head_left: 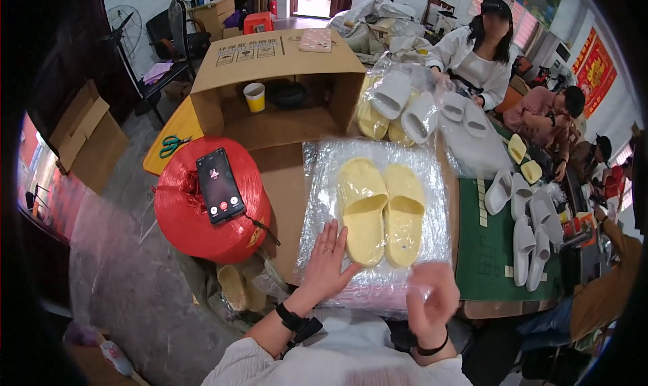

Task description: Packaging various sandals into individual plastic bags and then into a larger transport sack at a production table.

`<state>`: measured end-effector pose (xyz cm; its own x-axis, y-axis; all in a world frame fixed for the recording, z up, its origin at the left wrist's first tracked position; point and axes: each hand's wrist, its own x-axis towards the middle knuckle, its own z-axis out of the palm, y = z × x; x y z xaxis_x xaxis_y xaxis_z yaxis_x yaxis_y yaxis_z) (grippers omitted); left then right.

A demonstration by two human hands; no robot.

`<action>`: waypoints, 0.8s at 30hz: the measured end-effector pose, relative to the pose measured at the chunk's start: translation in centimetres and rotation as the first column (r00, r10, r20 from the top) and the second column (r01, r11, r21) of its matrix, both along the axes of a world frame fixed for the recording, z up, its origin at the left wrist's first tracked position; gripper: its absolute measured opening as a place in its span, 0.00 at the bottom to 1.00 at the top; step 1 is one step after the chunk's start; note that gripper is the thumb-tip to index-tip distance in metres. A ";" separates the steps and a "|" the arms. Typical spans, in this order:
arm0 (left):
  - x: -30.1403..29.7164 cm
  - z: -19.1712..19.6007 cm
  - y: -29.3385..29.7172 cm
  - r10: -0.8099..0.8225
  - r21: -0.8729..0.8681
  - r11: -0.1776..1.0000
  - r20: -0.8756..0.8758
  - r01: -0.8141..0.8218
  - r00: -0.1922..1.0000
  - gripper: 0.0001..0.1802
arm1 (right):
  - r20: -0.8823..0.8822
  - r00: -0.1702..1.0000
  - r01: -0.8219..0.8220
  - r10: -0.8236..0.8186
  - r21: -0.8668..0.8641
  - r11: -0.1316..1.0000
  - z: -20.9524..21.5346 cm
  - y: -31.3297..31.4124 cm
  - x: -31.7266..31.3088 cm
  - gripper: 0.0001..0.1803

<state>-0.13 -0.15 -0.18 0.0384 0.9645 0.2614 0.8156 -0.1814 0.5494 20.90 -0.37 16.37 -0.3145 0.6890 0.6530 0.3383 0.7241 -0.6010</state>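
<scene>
The pair of yellow slippers [381, 210] lay side by side on a stack of clear bags [324, 176] on the worktop [287, 197]. The left hand [329, 261] lay flat and open, pinning the stack beside the slippers. The right hand [432, 298] pinched a bag edge [420, 286], lifting it clear. A phone [220, 185] rested on the red twine spool [202, 217].

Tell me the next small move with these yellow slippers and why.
Probably slide the yellow slippers into a clear bag: they lie paired on the stack of plastic bags, the left hand presses flat beside them, and the right hand lifts a clear bag edge.
</scene>
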 end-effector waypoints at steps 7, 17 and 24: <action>0.0 0.0 -0.1 0.098 0.044 0.994 0.126 -0.104 0.987 0.59 | 0.283 0.827 0.559 -0.485 -0.332 0.760 -6.9 3.1 3.2 0.17; -0.1 -0.5 0.0 0.040 -0.030 0.999 0.013 -0.039 0.999 0.58 | 0.555 0.735 0.632 -0.389 -0.353 0.690 -9.4 5.0 3.6 0.36; -0.1 -0.4 -0.1 0.040 -0.061 0.997 -0.005 -0.040 0.999 0.57 | 0.389 0.852 0.519 -0.351 -0.539 0.663 -9.4 4.6 3.1 0.34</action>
<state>-0.24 -0.29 -0.59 0.0002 0.9795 0.2014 0.8239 -0.1143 0.5551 23.95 4.23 6.94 0.0446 0.9990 -0.0058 0.7052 -0.0356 -0.7081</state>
